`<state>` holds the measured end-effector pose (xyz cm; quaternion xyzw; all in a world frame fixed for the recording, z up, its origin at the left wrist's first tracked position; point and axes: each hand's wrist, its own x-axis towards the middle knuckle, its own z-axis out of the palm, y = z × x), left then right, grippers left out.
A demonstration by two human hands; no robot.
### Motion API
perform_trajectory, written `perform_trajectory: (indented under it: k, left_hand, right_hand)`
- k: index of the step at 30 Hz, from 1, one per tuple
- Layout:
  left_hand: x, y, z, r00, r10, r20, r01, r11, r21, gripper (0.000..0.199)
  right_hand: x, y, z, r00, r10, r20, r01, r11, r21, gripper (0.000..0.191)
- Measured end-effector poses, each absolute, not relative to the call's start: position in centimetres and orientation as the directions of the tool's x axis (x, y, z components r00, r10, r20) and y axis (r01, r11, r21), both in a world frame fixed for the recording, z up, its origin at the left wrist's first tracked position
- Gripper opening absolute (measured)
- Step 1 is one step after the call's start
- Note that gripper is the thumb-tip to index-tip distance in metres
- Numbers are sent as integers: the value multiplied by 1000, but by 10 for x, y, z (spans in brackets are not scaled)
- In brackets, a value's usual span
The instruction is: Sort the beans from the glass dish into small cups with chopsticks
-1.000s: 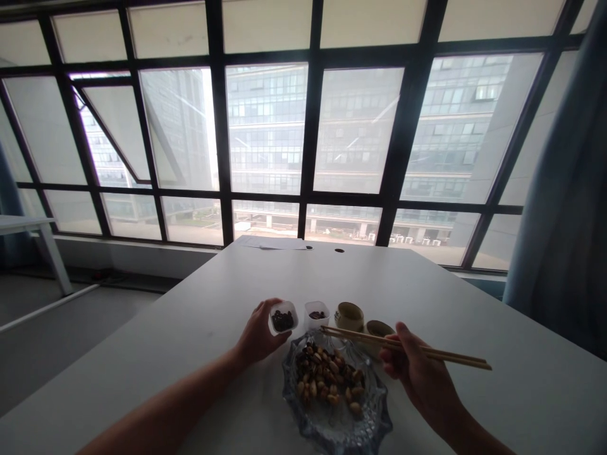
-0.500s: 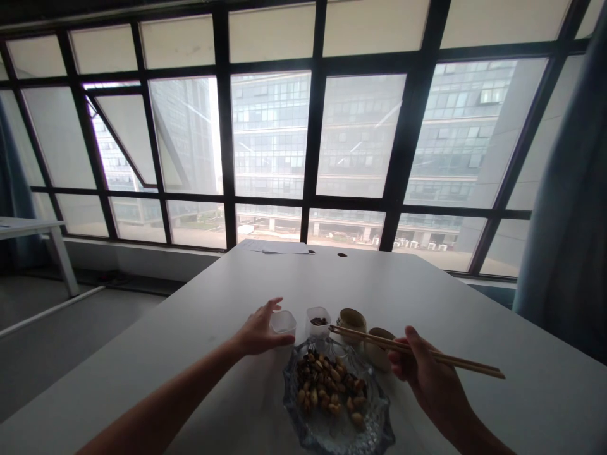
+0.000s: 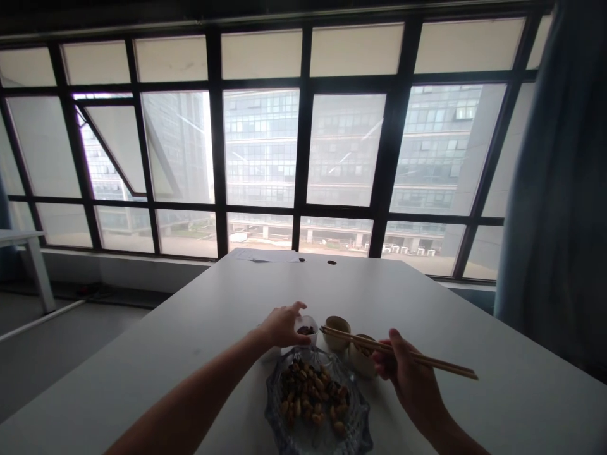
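Note:
My left hand [image 3: 283, 325] is beside a small clear cup [image 3: 313, 335] with dark pieces inside. Its thumb is at the cup's near side, and its raised index finger is beyond the far rim. Contact is hard to judge. My right hand [image 3: 410, 373] holds a pair of wooden chopsticks [image 3: 439, 363], their tips pointing left, over the rim of an open round jar [image 3: 336, 325]. A second round container [image 3: 363, 363] with some pieces inside is by my right fingers. Nearest me is a scalloped glass dish [image 3: 363, 420] holding several nuts and dark pieces.
Everything stands on a long white table [image 3: 227, 379]. Papers [image 3: 275, 256] lie at its far end, beside two round holes. Another white table [image 3: 35, 265] is at the left. Large windows are ahead, and a blue-grey curtain [image 3: 535, 189] hangs at the right.
My left hand has moved right, from the other clear cup to the one with dark pieces. That other cup is now hidden. The view has shifted slightly; the chopsticks remain in my right hand.

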<state>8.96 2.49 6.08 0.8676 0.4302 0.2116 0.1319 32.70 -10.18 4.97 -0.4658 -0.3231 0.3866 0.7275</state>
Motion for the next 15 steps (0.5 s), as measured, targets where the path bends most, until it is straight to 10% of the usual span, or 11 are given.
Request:
perform_trajectory:
  k: [15]
  left_hand:
    - [86,-2,66,608,585,537,534,-801,268,78]
  right_hand:
    - [318,-111,43,365,743,561,155,546,-823,46]
